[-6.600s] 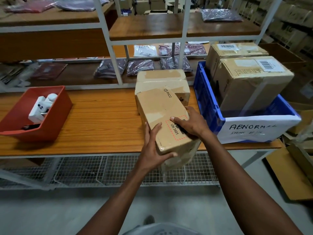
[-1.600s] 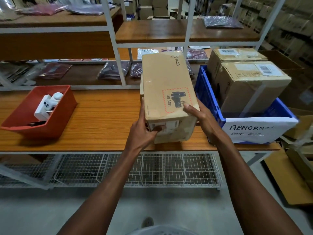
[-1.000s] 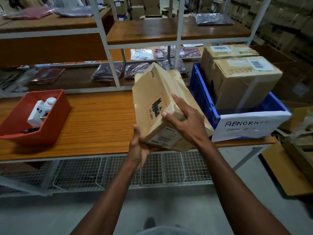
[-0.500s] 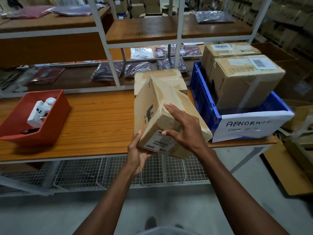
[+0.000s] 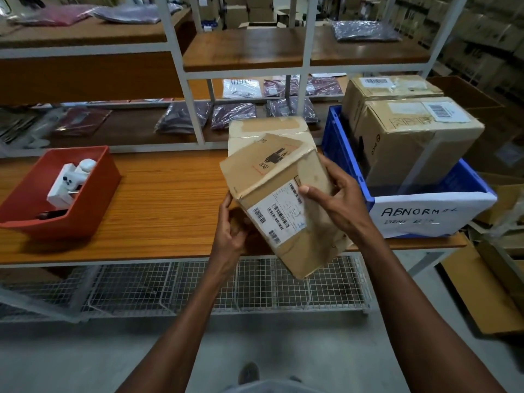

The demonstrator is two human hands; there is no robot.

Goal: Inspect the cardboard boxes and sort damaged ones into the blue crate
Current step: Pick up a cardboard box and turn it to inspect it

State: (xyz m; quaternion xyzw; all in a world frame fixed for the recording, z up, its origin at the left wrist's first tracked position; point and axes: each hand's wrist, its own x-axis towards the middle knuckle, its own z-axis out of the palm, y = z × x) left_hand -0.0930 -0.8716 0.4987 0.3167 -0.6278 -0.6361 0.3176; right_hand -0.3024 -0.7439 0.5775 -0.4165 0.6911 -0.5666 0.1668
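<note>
Head view: left hand (image 5: 231, 232) partly hidden beneath dented cardboard box (image 5: 283, 202), fingers curled at its lower left edge. Right hand (image 5: 333, 199) clasping the right side, thumb on white barcode label (image 5: 279, 212). Held tilted above wooden table (image 5: 158, 199), beside blue crate (image 5: 340, 154).

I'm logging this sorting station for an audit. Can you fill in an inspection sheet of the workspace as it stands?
Surface: wooden bench, wire mesh rack below.
Job's things: held box tilted, label up, top edge creased; another box on the bench behind; blue crate, sign "ABNORMAL", holding two boxes.
Clutter: red bin with a white device.
Grippers: left hand supports the held box's lower corner; right hand grips its side.
Cables: nothing seen.
Surroundings: shelves with bagged garments, stacked cartons to the right.
</note>
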